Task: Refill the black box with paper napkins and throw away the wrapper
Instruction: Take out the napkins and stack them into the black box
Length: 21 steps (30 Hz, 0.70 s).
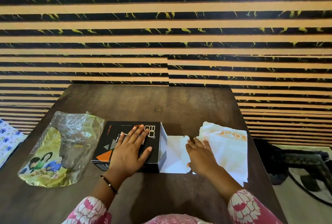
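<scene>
A black box (107,144) with orange and grey triangles lies flat on the dark wooden table (161,105). Its right end is open, white flaps (175,153) spread on the tabletop. My left hand (129,150) rests flat on the box lid with the fingers spread. To the right lies a stack of white paper napkins (228,148) with an orange printed border. My right hand (199,153) lies between the flaps and the stack, fingers straight, touching the stack's left edge. An empty clear and green plastic wrapper (59,150) lies crumpled left of the box.
A striped black and tan wall (161,26) rises right behind the table's far edge. A blue-flowered cloth (9,139) shows at the far left. On the floor at the right stands a dark fan-like object (309,175).
</scene>
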{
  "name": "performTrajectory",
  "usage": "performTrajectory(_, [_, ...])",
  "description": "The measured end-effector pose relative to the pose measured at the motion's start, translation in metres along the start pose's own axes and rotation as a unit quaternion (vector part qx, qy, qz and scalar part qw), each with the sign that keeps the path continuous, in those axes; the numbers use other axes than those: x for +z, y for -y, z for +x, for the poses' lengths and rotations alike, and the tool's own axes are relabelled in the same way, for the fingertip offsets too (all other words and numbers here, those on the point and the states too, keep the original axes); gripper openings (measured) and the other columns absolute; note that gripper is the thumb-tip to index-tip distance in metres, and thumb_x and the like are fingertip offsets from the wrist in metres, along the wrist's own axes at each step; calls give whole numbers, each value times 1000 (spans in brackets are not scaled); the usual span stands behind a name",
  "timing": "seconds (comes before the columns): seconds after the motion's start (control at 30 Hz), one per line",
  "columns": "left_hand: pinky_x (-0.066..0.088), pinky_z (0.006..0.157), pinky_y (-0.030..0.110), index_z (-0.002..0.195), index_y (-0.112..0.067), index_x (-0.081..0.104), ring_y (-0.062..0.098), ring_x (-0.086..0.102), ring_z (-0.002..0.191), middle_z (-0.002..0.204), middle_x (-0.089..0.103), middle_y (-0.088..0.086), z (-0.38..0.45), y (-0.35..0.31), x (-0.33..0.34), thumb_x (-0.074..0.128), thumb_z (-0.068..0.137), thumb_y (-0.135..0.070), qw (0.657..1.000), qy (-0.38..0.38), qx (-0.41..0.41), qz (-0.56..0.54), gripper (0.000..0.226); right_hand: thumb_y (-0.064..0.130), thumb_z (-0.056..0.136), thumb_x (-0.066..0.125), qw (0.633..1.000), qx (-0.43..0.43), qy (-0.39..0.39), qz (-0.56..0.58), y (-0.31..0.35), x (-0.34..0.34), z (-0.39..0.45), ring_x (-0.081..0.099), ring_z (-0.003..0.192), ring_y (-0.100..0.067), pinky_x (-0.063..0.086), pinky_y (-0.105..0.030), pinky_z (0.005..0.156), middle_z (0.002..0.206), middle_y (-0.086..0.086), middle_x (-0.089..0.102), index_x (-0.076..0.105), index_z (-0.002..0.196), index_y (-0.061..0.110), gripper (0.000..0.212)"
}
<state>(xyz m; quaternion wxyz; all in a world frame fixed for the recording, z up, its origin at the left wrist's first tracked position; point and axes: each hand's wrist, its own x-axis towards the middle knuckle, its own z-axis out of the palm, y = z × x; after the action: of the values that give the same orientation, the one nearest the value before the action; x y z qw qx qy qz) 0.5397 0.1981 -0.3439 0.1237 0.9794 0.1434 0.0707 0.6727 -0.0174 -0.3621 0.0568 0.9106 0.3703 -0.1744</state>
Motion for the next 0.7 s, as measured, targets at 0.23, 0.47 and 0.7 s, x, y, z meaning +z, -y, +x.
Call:
performTrajectory(0.23, [1,116,39,144,-34,20,6,3,142,154,15,-13,-1,12,-4,20,84,-62,1000,3,-5,-5,66,41,86,58,996,-7,36,-78,4,5,7,-3,147,-27,-9,-60,112,159,-5,12,17,148,13,80])
performTrajectory(0.47, [-1,116,45,145,-30,19,11,4,144,155,12,-10,5,6,-9,8,73,-80,999,20,-28,13,88,34,78,70,994,4,27,-104,10,-9,21,10,146,-28,-11,-59,111,154,-6,28,32,143,15,77])
performTrajectory(0.7, [8,101,76,138,-48,18,32,1,143,156,3,1,23,-41,-3,40,78,-60,996,31,-88,7,65,33,80,67,997,8,14,-72,12,-8,24,17,143,-28,-7,-57,113,153,-5,31,36,140,17,69])
